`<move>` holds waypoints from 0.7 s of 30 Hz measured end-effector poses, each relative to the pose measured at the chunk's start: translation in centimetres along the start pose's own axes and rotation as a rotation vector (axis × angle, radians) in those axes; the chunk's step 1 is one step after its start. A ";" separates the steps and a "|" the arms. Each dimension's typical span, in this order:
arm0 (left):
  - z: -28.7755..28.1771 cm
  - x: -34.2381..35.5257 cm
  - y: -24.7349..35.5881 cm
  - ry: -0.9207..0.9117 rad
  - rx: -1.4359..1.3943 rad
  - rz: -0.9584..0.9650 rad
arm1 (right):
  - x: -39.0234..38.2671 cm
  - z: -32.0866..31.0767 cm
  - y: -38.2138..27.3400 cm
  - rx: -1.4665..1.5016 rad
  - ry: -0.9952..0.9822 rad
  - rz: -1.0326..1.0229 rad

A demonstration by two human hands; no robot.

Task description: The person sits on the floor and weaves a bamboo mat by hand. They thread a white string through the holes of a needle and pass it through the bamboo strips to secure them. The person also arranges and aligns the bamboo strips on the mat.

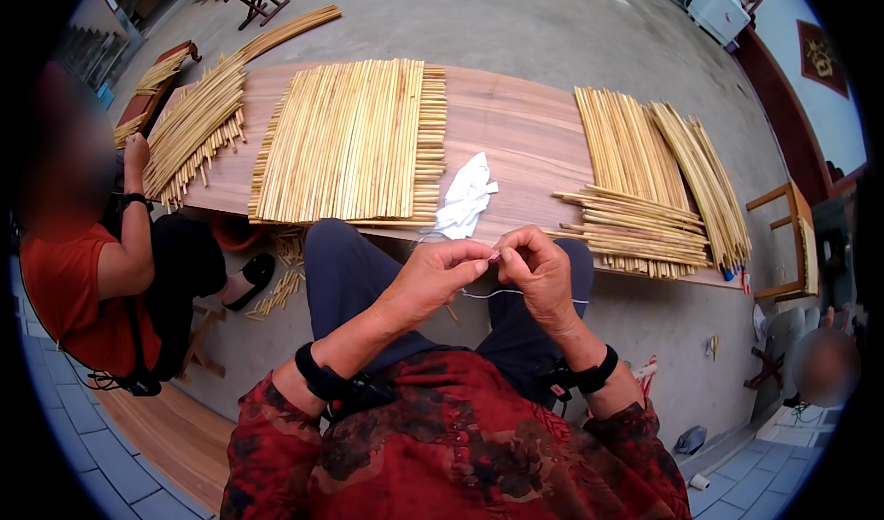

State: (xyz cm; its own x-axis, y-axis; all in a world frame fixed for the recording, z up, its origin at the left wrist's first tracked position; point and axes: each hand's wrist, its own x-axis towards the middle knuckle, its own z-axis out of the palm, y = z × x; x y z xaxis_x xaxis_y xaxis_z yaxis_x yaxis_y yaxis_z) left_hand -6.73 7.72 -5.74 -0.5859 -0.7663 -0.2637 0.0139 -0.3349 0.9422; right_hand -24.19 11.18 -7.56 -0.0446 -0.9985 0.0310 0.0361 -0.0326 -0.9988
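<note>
My left hand (435, 276) and my right hand (537, 276) meet above my lap, just off the near edge of the table. Both are closed, thumbs against fingers, pinching a small pinkish-red thing (494, 256) between them; it is too small to name. A thin white cord (497, 292) runs below the fingers and out past my right wrist over my knee. Beyond my hands a crumpled white cloth (468, 196) lies on the table. Left of it is a wide flat layer of yellowish sticks (345, 143), side by side.
The wood-grain table (511, 124) also bears stick bundles at the right (635, 230) and far left (198, 124). At my left sits a person in an orange top (78, 281), one hand near sticks. A wooden chair (787, 244) stands right; cut stick pieces (281, 285) litter the floor.
</note>
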 end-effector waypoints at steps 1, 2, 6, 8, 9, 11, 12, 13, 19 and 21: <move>0.0 0.1 0.0 -0.006 0.033 0.019 | -0.1 0.0 0.1 -0.006 0.001 0.008; 0.0 0.0 0.1 -0.008 0.065 0.038 | -0.1 0.1 0.1 -0.010 -0.001 0.017; 0.1 0.0 0.4 -0.005 0.139 0.081 | 0.0 0.1 -0.3 -0.002 0.004 0.010; -0.1 0.0 0.3 -0.015 0.174 0.094 | 0.1 0.0 -0.2 -0.018 -0.007 0.009; 0.0 0.0 0.4 -0.022 0.179 0.098 | 0.1 0.0 -0.2 -0.013 -0.002 0.013; 0.1 -0.3 0.6 -0.034 0.188 0.104 | 0.0 0.0 -0.3 -0.002 0.007 0.022; 0.0 -0.2 0.4 -0.029 0.198 0.107 | 0.0 -0.1 -0.2 -0.008 -0.005 0.041; -0.1 -0.1 0.2 -0.024 0.208 0.111 | -0.1 -0.3 -0.2 -0.014 -0.016 0.060; -0.9 0.2 -0.7 -0.001 0.248 0.131 | 0.2 -1.0 -1.8 -0.289 -0.154 -0.216; -0.8 0.0 -0.2 -0.021 0.212 0.124 | 0.1 -0.1 -2.4 -0.504 -0.217 -0.365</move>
State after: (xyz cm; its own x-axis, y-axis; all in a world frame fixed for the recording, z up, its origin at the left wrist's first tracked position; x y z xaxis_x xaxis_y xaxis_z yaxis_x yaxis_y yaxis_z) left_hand -6.08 7.35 -6.06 -0.6069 -0.7822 -0.1412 -0.0821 -0.1150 0.9900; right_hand -24.41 11.15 -5.21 0.2390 -0.9149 0.3252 -0.4176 -0.3992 -0.8163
